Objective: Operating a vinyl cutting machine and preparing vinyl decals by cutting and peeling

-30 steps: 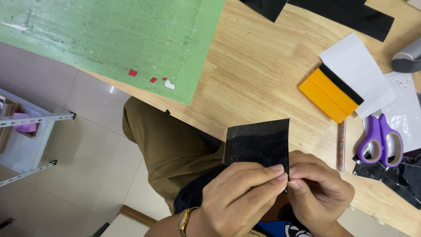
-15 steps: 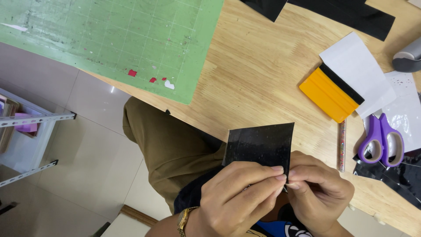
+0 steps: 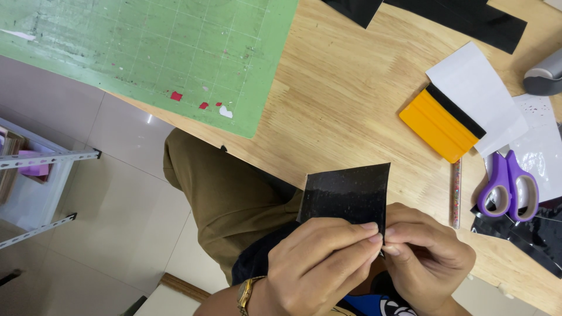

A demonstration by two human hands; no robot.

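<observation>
Fingertips [image 3: 369,229] of the left hand [image 3: 319,266] and right hand [image 3: 424,257] pinch together on the black sheet's [image 3: 345,196] lower right corner, sheet rising up-left from them.

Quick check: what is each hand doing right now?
Left hand: closed, pinching the black sheet at its corner.
Right hand: closed, pinching the same corner.
</observation>
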